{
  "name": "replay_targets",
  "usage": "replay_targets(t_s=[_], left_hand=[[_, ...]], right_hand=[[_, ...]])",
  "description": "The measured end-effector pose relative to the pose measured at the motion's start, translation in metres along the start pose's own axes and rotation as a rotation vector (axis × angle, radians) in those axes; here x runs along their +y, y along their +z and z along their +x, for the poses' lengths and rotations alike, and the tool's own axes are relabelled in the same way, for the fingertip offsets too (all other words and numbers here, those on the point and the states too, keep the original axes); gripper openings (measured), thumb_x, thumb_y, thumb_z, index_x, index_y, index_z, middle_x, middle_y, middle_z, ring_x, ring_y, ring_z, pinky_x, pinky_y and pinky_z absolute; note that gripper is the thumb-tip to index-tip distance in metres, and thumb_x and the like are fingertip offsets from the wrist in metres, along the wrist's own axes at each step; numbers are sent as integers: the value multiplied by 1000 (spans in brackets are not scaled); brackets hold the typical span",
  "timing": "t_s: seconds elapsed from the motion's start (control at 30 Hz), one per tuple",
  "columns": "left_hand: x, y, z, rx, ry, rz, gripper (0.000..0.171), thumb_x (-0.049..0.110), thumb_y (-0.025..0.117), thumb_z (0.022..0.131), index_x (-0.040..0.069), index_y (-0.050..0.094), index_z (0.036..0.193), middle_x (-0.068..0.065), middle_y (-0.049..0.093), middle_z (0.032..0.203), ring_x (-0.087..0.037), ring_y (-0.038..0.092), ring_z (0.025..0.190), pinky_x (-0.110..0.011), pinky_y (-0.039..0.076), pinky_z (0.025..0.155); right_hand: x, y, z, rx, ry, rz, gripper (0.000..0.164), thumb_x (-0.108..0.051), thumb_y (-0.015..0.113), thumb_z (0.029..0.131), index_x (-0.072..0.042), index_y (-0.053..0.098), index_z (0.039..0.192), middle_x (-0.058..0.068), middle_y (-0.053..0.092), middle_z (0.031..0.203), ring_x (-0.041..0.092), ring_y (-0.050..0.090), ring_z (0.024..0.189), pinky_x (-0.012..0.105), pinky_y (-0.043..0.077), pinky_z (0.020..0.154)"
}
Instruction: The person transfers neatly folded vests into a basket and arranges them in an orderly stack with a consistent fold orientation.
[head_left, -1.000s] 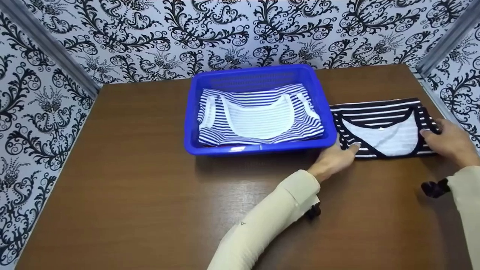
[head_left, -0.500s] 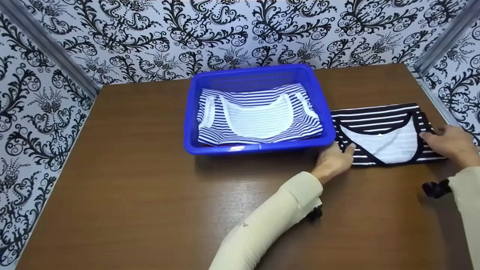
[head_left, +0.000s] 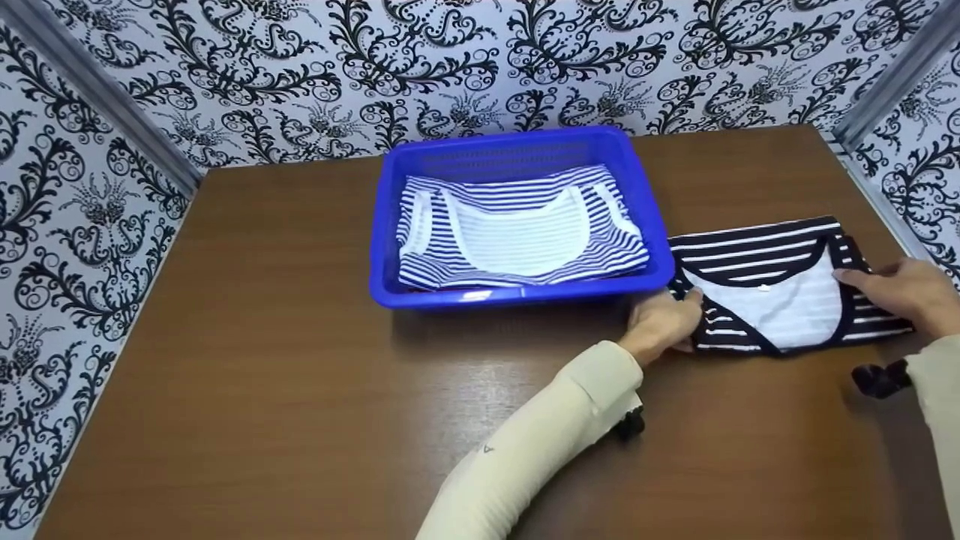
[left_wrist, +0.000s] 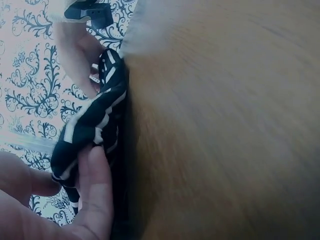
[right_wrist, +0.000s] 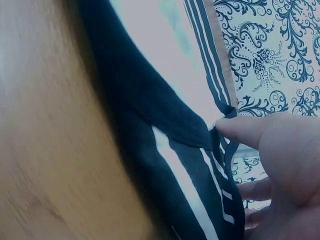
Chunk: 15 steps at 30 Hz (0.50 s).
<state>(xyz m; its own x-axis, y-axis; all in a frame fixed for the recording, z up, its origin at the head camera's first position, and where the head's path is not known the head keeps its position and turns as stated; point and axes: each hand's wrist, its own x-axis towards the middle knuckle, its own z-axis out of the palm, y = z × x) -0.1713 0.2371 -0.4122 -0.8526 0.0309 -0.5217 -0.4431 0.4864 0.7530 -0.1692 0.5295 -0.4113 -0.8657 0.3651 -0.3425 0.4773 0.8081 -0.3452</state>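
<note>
A folded black-and-white striped shirt (head_left: 802, 307) with a pale neck opening lies on the table, right of the blue basket (head_left: 525, 294). My left hand (head_left: 664, 322) pinches its left end beside the basket's near right corner; in the left wrist view, thumb and fingers (left_wrist: 95, 185) stand on either side of the folded edge. At the other end, my right hand (head_left: 911, 292) grips the shirt, thumb on top and the other fingers partly behind the cloth in the right wrist view. Inside the basket lies a folded blue-and-white striped shirt (head_left: 525, 240).
The brown wooden table (head_left: 262, 360) runs up to patterned walls (head_left: 420, 75) at the back and both sides. The basket stands near the back wall. Dark wrist-worn devices (head_left: 881, 380) hang below both cream sleeves (head_left: 540, 420).
The black-and-white shirt has slid nearer the front of the table, its right end drawn further, so it now lies slightly slanted. Both hands keep hold of it. The basket has stayed put.
</note>
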Motion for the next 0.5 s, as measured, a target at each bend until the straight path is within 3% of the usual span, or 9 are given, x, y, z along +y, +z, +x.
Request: replay_targets(t_s=[0.13,0.2,0.3,0.4,0.5], left_hand=[[-1,2,1,-17,-29,-87,27,41,58,89,14,57,93,-6,56,52,-16,54,37,-26,48,37],[-2,2,0,-27,-35,-80,29,42,59,89,14,57,97,-6,56,53,-15,52,36,-25,48,38],[-4,1,-2,-39,-28,-18,35,45,59,88,16,58,106,-4,56,48,-13,50,33,-25,47,37],[-4,-1,-5,-52,10,103,35,49,60,86,17,60,98,-1,55,44,-11,50,34,-24,47,39],[-4,-4,-6,-31,61,231,36,53,60,83,20,61,97,5,61,58,-10,57,49,-22,47,52]], right_hand=[[-1,0,-3,-4,56,31,102,-64,47,84,29,28,122,39,38,108,46,46,94,45,47,71],[-2,-1,-4,-17,63,37,105,-66,49,82,29,27,121,36,39,104,41,48,87,37,48,63],[-2,-1,-4,-56,84,56,108,-69,51,79,28,28,121,31,41,98,33,51,78,30,47,55],[-2,-2,-4,-99,75,20,113,-71,50,79,29,24,127,37,39,102,35,51,79,31,47,56],[-1,-2,-3,-118,63,-16,119,-73,48,79,33,17,126,43,35,108,40,48,86,32,48,59]])
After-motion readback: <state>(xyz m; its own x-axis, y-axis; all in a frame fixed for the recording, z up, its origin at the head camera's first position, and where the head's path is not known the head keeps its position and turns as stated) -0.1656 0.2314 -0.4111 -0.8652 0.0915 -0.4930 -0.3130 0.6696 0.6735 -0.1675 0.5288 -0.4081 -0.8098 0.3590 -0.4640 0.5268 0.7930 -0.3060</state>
